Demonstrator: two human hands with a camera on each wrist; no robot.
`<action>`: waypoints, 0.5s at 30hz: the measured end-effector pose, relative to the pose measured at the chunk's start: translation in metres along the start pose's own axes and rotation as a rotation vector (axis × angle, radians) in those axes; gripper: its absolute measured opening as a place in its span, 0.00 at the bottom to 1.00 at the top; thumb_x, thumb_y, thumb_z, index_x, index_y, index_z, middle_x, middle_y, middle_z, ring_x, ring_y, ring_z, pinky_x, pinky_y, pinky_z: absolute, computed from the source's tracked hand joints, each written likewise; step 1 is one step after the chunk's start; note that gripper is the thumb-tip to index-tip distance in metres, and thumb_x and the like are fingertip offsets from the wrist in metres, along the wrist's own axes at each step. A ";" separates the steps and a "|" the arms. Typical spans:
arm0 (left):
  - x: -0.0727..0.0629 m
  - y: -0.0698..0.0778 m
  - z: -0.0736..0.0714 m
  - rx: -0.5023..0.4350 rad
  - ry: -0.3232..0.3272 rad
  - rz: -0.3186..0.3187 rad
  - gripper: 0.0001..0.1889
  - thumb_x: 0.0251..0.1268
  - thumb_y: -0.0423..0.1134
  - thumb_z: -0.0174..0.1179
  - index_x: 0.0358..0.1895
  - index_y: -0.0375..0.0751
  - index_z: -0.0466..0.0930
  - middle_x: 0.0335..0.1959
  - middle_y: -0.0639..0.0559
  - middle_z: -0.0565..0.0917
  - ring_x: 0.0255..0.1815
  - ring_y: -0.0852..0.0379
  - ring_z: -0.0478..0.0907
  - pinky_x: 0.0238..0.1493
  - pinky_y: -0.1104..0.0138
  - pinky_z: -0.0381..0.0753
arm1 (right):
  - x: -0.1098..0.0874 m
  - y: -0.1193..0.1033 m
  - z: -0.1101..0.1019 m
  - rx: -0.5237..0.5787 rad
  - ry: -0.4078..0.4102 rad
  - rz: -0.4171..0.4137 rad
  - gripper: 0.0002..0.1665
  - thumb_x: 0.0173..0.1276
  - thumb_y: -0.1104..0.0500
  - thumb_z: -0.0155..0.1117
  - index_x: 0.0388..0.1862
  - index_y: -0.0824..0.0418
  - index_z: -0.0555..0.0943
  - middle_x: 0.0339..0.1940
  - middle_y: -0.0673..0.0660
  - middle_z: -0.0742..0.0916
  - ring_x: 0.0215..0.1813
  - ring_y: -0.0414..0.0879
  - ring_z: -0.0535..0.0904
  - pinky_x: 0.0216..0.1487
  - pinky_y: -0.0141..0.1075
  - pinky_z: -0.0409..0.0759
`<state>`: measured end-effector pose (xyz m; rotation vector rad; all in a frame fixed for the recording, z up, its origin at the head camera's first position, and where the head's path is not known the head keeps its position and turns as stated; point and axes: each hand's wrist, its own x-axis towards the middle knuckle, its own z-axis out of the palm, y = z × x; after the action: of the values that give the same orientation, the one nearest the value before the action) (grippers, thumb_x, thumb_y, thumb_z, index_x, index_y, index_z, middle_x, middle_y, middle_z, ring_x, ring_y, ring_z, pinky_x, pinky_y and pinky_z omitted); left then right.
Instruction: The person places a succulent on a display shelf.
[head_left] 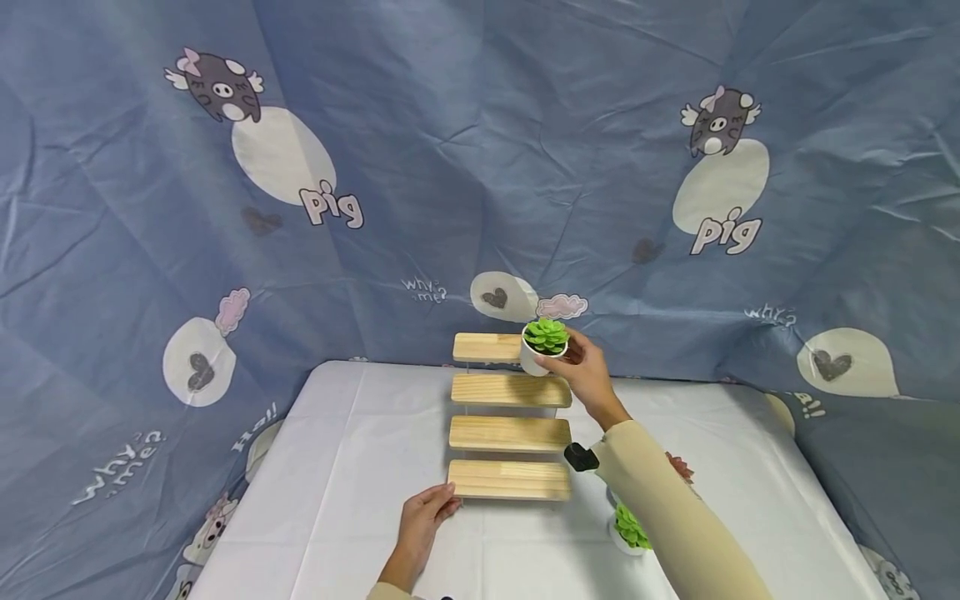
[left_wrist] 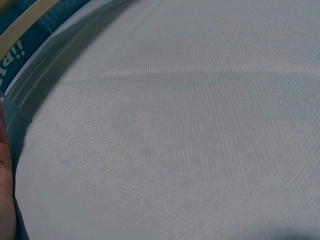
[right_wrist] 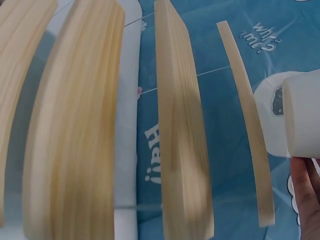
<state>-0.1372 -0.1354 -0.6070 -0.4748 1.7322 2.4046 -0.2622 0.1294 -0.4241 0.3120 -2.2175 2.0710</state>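
A four-step wooden display shelf [head_left: 510, 433] with clear supports stands on the white-covered table. My right hand [head_left: 588, 375] grips a small potted succulent [head_left: 546, 337], green leaves in a white pot, at the right end of the top step. In the right wrist view the white pot [right_wrist: 306, 114] shows at the right, apart from the narrow edge of the top board [right_wrist: 250, 125], with my fingers [right_wrist: 304, 192] under and beside it. My left hand [head_left: 423, 525] pinches the front left corner of the lowest step. Only a strip of that hand [left_wrist: 6, 195] shows in the left wrist view.
Another green succulent [head_left: 630, 529] in a white pot stands right of the shelf, partly under my right sleeve [head_left: 675, 508]. A reddish plant [head_left: 681, 467] peeks out behind the sleeve. A blue printed cloth [head_left: 420, 167] hangs behind the table [head_left: 360, 467].
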 end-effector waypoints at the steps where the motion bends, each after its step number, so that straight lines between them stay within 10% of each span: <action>1: 0.000 0.000 0.000 0.000 0.005 -0.003 0.13 0.63 0.36 0.64 0.42 0.26 0.80 0.29 0.51 0.85 0.32 0.61 0.82 0.40 0.73 0.83 | 0.003 0.000 0.003 0.004 -0.005 0.002 0.38 0.59 0.65 0.72 0.68 0.64 0.68 0.61 0.64 0.78 0.50 0.41 0.79 0.51 0.29 0.79; 15: 0.000 -0.001 0.001 0.008 0.013 -0.015 0.12 0.63 0.36 0.64 0.42 0.28 0.81 0.29 0.51 0.85 0.32 0.61 0.82 0.39 0.73 0.83 | 0.030 -0.004 0.034 0.014 -0.054 0.013 0.36 0.59 0.61 0.73 0.66 0.62 0.70 0.56 0.60 0.81 0.50 0.46 0.79 0.49 0.34 0.81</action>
<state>-0.1373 -0.1340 -0.6076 -0.5016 1.7360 2.3890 -0.2884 0.0931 -0.4167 0.3594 -2.2426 2.1100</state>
